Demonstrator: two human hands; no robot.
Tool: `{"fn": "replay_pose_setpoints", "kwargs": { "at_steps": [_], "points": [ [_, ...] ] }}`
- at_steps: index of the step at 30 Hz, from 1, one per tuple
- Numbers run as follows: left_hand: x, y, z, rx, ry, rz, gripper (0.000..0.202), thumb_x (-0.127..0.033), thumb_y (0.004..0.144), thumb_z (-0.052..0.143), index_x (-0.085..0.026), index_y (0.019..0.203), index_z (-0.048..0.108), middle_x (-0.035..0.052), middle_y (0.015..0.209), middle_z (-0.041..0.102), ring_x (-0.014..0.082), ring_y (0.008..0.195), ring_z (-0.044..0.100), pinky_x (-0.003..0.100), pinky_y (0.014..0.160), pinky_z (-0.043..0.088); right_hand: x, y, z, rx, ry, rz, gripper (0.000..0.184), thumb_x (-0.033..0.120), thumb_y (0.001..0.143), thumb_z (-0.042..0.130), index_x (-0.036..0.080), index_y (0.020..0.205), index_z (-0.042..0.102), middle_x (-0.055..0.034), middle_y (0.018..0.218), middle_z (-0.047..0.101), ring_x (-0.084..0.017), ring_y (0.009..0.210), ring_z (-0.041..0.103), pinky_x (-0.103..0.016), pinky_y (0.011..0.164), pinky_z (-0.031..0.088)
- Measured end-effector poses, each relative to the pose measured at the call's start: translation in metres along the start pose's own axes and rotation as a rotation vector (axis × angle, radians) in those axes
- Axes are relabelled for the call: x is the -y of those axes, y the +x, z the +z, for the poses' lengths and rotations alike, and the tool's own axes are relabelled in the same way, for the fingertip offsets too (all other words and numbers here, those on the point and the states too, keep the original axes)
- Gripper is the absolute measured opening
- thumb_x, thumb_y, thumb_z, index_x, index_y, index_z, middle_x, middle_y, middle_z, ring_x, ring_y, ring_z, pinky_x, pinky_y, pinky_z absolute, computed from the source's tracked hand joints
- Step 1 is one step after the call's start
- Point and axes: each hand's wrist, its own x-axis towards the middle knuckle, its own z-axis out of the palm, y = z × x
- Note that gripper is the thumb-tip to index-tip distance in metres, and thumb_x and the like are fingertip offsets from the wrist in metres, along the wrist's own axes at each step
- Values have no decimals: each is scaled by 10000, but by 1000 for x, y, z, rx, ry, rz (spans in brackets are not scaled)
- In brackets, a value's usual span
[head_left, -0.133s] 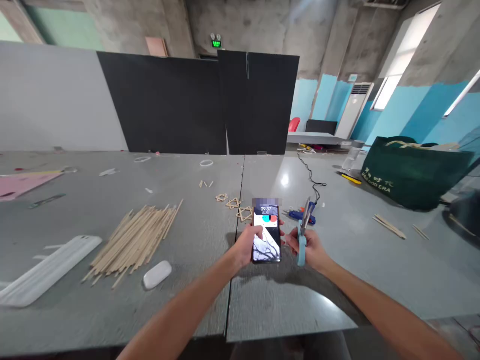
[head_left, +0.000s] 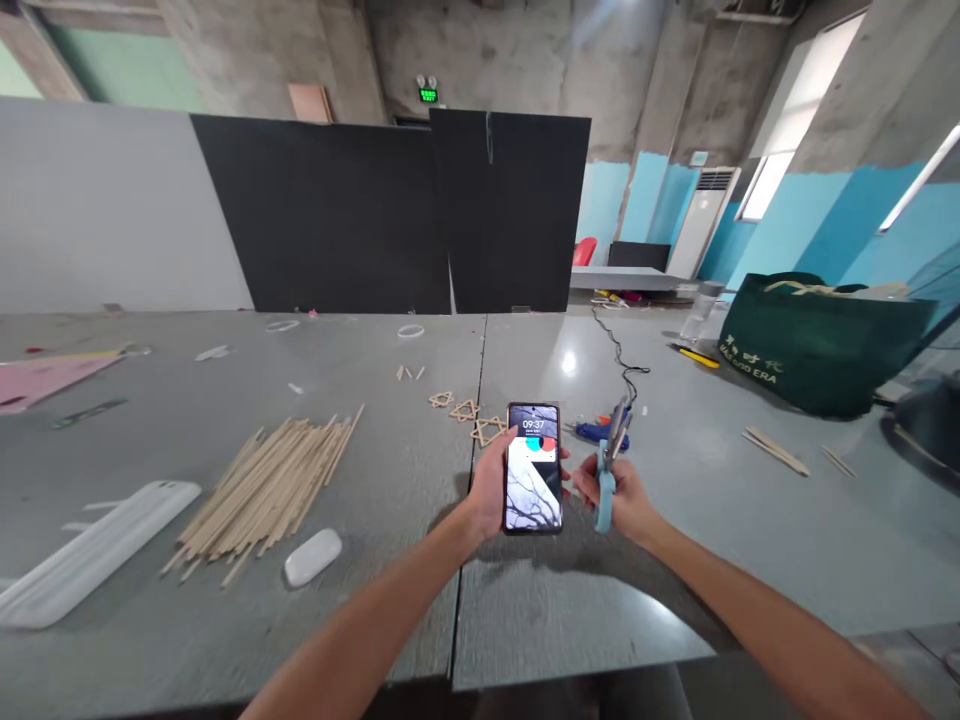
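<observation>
My left hand (head_left: 491,482) is closed around a smartphone (head_left: 533,490), its lit screen reading 09:37 and its thumb along the left edge. Close to the phone's right side, my right hand (head_left: 619,495) grips scissors with light blue handles (head_left: 604,490), blades pointing up and away. Behind the scissors lies a blue glue gun (head_left: 592,431), partly covered by the blades. Three small wooden stars (head_left: 464,410) lie in a row beyond the phone, the nearest partly hidden by my left hand and the phone.
A pile of wooden sticks (head_left: 270,490), a white oval case (head_left: 313,557) and a white packet (head_left: 94,555) lie left. Loose sticks (head_left: 776,452), a yellow cutter (head_left: 697,357) and a green bag (head_left: 817,345) are right. Black boards (head_left: 337,215) stand behind.
My left thumb has shifted from over the screen to the phone's left edge. The view has tilted slightly; the right hand still holds the scissors.
</observation>
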Motion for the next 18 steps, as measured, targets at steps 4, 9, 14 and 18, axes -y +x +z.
{"fn": "replay_pose_setpoints", "kwargs": {
  "at_steps": [4,9,14,18],
  "points": [
    [-2,-5,10,6,8,19,616,-619,1000,459,-93,1188,718,213,1041,764,355,869,759,471,763,635,5,-2,-2,-35,46,-38,505,733,744,746,249,672,621,1,521,538,-166,461,474,-340,483,410],
    [-1,-8,12,18,33,19,653,-609,1031,374,-83,1216,715,216,1054,761,363,913,760,472,788,635,11,-2,-4,-64,41,-82,436,641,739,807,244,687,637,-6,565,588,-177,510,520,-349,521,448],
    [2,-5,8,-36,30,62,592,-567,1011,442,-79,1169,736,223,1074,766,379,946,759,475,818,631,7,-3,2,-73,34,-166,338,549,759,840,245,848,722,-45,741,687,-245,673,637,-426,668,547],
    [3,-3,6,-66,26,113,581,-561,986,491,-65,1141,752,225,1081,764,381,989,751,483,884,617,-4,-2,7,-67,43,-155,375,537,764,854,238,966,750,-29,789,675,-232,762,650,-431,790,567]
  ]
}}
